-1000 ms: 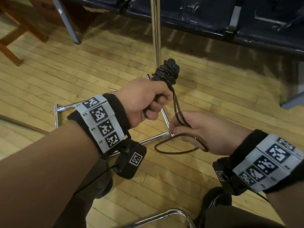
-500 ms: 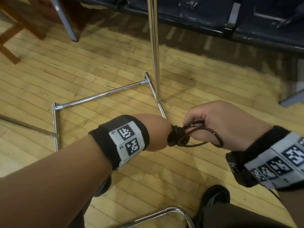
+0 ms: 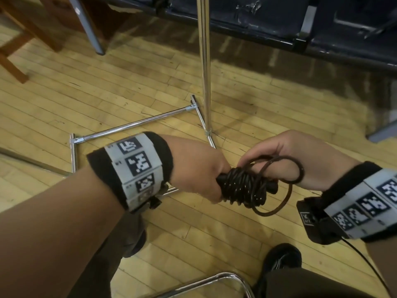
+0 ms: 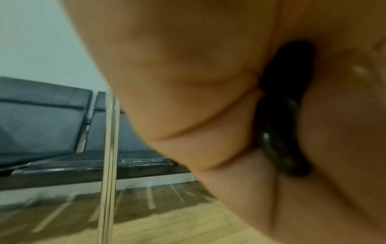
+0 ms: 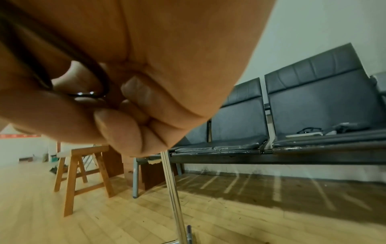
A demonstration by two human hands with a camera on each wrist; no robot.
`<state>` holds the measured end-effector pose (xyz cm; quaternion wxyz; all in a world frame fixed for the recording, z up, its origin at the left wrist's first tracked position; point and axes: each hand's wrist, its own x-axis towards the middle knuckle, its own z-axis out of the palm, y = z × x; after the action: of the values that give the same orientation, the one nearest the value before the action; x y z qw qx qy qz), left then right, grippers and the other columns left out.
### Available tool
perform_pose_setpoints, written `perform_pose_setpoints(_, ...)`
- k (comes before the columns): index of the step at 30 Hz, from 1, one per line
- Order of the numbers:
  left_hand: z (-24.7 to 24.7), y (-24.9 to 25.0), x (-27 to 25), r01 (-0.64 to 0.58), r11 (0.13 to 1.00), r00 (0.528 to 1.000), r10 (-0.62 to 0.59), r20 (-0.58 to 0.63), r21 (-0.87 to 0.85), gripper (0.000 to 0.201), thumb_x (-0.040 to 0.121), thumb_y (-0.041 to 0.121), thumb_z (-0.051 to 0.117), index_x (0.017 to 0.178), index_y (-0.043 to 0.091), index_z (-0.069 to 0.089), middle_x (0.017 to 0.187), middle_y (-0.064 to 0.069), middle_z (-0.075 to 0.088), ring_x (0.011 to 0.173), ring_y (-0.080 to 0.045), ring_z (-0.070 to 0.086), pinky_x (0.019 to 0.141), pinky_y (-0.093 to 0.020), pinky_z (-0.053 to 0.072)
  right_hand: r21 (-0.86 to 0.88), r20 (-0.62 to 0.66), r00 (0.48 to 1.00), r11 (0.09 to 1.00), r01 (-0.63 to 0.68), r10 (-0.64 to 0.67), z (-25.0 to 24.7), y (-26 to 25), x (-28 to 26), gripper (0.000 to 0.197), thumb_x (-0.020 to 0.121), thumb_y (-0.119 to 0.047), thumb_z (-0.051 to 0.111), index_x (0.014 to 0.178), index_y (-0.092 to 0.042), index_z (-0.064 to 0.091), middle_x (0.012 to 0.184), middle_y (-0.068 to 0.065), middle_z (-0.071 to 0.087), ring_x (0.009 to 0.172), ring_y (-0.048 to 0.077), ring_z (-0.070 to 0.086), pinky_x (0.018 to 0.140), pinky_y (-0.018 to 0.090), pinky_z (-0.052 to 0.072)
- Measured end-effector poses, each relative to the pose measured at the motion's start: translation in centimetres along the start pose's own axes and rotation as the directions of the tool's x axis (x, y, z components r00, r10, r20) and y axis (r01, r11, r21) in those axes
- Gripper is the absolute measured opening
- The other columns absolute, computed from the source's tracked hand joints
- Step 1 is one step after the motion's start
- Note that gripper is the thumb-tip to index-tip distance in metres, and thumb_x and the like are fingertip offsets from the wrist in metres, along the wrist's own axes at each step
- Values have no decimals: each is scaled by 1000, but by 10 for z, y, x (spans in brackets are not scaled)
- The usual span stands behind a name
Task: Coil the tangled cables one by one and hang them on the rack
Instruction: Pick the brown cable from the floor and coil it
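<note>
Nearest, at the bottom edge: a curved chair tube [image 3: 214, 280] and a dark shoe [image 3: 279, 259] on the wooden floor [image 3: 193, 233].

Just above, carried clear of the floor between both hands: the black cable [image 3: 242, 186], wound into a short, tight bundle, long axis running left to right and roughly level. Clamped at its left end by the left hand [image 3: 199, 171], fingers curled hard round the coils; in the left wrist view, dark strands wedged deep in the closed fist. Off the right end, a loose tail [image 3: 268, 214], looping out below and to the right, then back up into the right hand [image 3: 300, 160]. Pinched there under bent fingertips [image 5: 125, 125], one thin strand crossing them in the right wrist view.

So: bundle directly left of the right fingers and touching them, slack hanging beneath. Probably the closing wrap, with the tail to be carried round or tucked across the bundle's axis. Work for the right hand, then, with the left only anchoring.

Farther out: the rack base [image 3: 133, 125] flat on the floor, its upright pole [image 3: 204, 61] rising straight ahead beyond the gap between the hands, a little nearer the left. Hanging bar out of view above. Farthest: dark bench seats [image 3: 279, 29] and a wooden trestle leg [image 3: 12, 61] off to the left.
</note>
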<state>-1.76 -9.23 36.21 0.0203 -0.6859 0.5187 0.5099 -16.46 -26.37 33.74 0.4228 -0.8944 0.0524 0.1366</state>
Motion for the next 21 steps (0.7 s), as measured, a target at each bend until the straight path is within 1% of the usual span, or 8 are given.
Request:
perform_pose_setpoints(4,-7,-15,-11,-138,932,971,195,141,-336,20,98,13,70,82,24,67,68,0,50,60,-16,44,56,-27,38,180,-4,996,979,93,-94,-2,-10,-1,17,92,-24,70,101,-35,79,93,-14,78,87,5,73,82,14,53)
perform_pose_setpoints(7,-9,-20,-12,-235,833,926,349,147,-502,10,94,9,71,88,17,71,81,-14,48,59,-20,39,52,-25,37,350,-26,992,929,123,-122,-5,-17,-4,21,81,-52,73,91,-35,80,89,0,78,81,19,74,78,25,58)
perform_pose_setpoints(8,-10,-20,-11,-270,772,905,407,122,-575,11,90,9,73,87,19,73,83,-16,48,57,-17,40,51,-24,38,351,-55,991,927,131,-119,-5,-17,-3,25,80,-54,72,86,-31,78,82,1,77,75,17,72,75,23,57)
perform_pose_setpoints(10,-11,-20,-8,-351,635,867,497,16,-689,25,88,5,72,84,30,78,71,-13,44,52,-9,39,47,-23,35,364,-119,984,916,167,-132,-2,-18,-2,27,86,-43,67,83,-17,74,75,11,73,68,21,70,71,26,57)
perform_pose_setpoints(12,-8,-21,-2,-384,508,848,524,-77,-771,33,95,0,61,85,26,78,61,2,45,47,-6,36,44,-23,30,464,-181,976,864,194,-122,1,-20,-1,20,93,-26,66,93,-7,72,78,24,70,66,36,68,67,35,60)
perform_pose_setpoints(15,-4,-22,5,-361,359,840,526,-133,-861,32,94,-3,54,78,17,74,59,4,46,43,-5,36,40,-22,26,572,-212,974,799,188,-78,5,-18,0,16,97,-13,58,99,-2,69,85,34,66,66,46,64,63,41,59)
perform_pose_setpoints(18,-3,-21,9,-339,269,805,578,-131,-902,35,92,-5,51,73,16,70,57,5,48,40,-7,31,40,-23,23,748,-132,983,638,184,-128,5,-14,5,21,93,-8,58,106,8,62,90,37,59,62,39,63,52,38,57)
perform_pose_setpoints(21,-2,-20,10,-310,195,753,648,-115,-931,33,92,-1,47,76,16,70,58,10,53,41,-8,29,40,-23,24,909,-23,978,403,108,-208,7,-10,8,47,85,-17,78,116,10,55,91,31,58,56,25,66,47,33,56)
